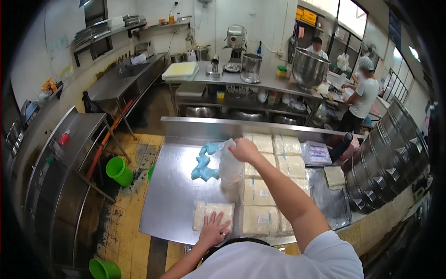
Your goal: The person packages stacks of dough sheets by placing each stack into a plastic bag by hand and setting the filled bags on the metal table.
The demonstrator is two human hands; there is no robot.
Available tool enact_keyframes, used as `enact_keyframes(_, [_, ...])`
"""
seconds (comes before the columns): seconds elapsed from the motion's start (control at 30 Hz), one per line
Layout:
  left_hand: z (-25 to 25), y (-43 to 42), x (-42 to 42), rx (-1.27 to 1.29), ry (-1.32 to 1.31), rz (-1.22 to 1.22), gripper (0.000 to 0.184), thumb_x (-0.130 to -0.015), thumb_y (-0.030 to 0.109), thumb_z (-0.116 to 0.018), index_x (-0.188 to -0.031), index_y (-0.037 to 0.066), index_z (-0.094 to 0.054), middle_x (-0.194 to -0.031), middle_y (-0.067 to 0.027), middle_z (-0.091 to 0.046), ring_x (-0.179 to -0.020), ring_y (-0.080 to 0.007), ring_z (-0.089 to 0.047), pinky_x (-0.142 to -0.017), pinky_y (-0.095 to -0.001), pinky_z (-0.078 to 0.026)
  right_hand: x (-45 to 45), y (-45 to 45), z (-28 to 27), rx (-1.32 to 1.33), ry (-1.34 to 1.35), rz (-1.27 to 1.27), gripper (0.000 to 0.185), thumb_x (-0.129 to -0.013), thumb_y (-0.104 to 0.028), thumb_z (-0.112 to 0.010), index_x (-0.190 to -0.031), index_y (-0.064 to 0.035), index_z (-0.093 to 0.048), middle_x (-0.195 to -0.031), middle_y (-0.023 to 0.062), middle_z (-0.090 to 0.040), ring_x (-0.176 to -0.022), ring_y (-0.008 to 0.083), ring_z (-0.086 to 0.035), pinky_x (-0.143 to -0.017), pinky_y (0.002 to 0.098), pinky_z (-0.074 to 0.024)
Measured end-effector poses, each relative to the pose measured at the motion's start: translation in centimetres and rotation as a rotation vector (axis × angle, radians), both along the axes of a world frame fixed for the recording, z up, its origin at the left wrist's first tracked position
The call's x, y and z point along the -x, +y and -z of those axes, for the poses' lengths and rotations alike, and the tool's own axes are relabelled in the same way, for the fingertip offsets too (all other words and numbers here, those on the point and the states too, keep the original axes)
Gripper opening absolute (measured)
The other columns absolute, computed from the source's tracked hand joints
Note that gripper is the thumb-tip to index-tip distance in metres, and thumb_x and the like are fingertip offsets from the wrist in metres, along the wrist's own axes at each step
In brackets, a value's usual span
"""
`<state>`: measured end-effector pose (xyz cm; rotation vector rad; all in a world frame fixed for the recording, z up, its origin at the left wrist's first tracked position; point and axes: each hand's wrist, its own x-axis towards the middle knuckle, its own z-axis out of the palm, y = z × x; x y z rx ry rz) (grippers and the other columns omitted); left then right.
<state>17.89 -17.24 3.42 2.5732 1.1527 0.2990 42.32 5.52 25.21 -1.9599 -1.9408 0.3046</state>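
Observation:
My left hand (215, 229) lies with fingers spread on a flat, pale package (204, 210) wrapped in clear plastic, near the front edge of the steel table (162, 200). Up and to the right, my right hand (245, 151) is closed on the top of a translucent plastic bag (230, 167), which hangs down over the table. Just left of that bag lies a crumpled light-blue plastic piece (204, 162). Under my right forearm, several similar pale packages (259, 192) are set out in rows.
Tall stacked steel steamers (385, 153) stand at the right, beside a dark bottle (341, 146) and a pack with a printed label (317, 153). Green buckets (119, 171) are on the floor to the left. Two people (364, 93) stand behind the far counter (274, 80), near a large steel bowl (310, 67).

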Motion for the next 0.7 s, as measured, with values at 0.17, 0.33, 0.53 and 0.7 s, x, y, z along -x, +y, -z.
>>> enact_keyframes(0.17, [0.1, -0.2, -0.2, 0.018, -0.008, -0.016, 0.048, -0.097, 0.048, -0.058, -0.142, 0.03, -0.061, -0.164, -0.0163, -0.032, -0.152, -0.0438, -0.022, -0.12, -0.0668, -0.015, 0.1, -0.6, 0.2, 0.004, -0.042, -0.129, 0.037, -0.095, -0.033, -0.057, -0.094, -0.0005, -0.075, -0.098, 0.0283, -0.071, -0.095, 0.0464, -0.069, -0.089, 0.0526, -0.0547])
enact_keyframes(0.33, [-0.2, -0.3, -0.4, 0.053, -0.013, -0.033, 0.049, -0.095, 0.047, -0.062, -0.142, 0.033, -0.061, -0.164, -0.0141, -0.032, -0.153, -0.0425, -0.021, -0.121, -0.0664, -0.013, -0.1, -0.8, -1.5, -0.073, 0.15, -0.118, 0.034, -0.095, -0.033, -0.06, -0.093, -0.004, -0.076, -0.096, 0.0255, -0.072, -0.091, 0.0469, -0.068, -0.083, 0.0533, -0.055])
enact_keyframes(0.53, [0.4, -0.1, -0.5, 0.124, -0.035, -0.049, 0.048, -0.093, 0.047, -0.065, -0.139, 0.032, -0.064, -0.165, -0.0142, -0.031, -0.154, -0.0425, -0.019, -0.121, -0.0658, -0.01, -1.8, -3.7, -7.3, -0.5, 0.388, -0.059, 0.02, -0.095, -0.017, -0.063, -0.09, -0.0002, -0.072, -0.084, 0.0186, -0.073, -0.073, 0.035, -0.071, -0.068, 0.0458, -0.0559])
enact_keyframes(0.7, [-5.8, 2.3, -2.5, 0.592, -0.312, -0.331, 0.043, -0.094, 0.042, -0.066, -0.132, 0.022, -0.07, -0.16, -0.0191, -0.039, -0.144, -0.0434, -0.039, -0.12, -0.0546, -0.028, -7.5, -10.1, -12.0, -0.54, 1.059, 0.024, 0.007, -0.1, -0.004, -0.059, -0.1, 0.0009, -0.064, -0.085, 0.009, -0.07, -0.069, 0.014, -0.068, -0.056, 0.0271, -0.0534])
